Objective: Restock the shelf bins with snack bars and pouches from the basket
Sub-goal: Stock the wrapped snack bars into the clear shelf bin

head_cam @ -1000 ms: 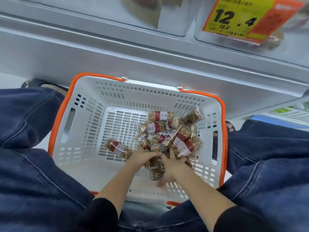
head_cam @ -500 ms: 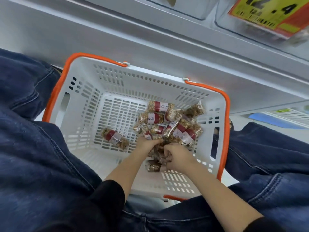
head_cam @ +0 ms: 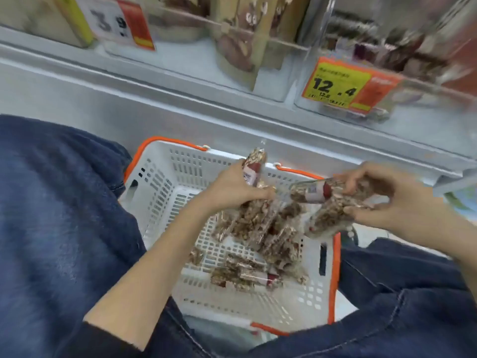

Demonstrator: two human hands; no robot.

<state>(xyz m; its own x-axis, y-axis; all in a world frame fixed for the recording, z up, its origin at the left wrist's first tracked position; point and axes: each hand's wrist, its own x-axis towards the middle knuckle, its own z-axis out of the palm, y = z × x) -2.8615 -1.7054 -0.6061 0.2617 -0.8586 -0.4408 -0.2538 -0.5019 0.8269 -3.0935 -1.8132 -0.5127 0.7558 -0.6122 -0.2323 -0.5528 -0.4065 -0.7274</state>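
Grey metal shelving [head_cam: 180,104] fills the background, with clear bins and a yellow price tag [head_cam: 338,86] reading 12.4. Below, between denim-clad knees [head_cam: 56,228], sits a white slotted plastic basket [head_cam: 165,187] with an orange rim. Loose clear-wrapped snack bars [head_cam: 271,244], nutty with red labels, lie heaped inside. The left hand [head_cam: 232,189] is closed around a bundle of bars [head_cam: 254,166] pointing up toward the shelf. The right hand [head_cam: 387,202] pinches more bars [head_cam: 317,192], long axes pointing left.

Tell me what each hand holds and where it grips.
Left hand: a bunch of snack bars, gripped around their middles. Right hand: more snack bars, pinched at their right ends.
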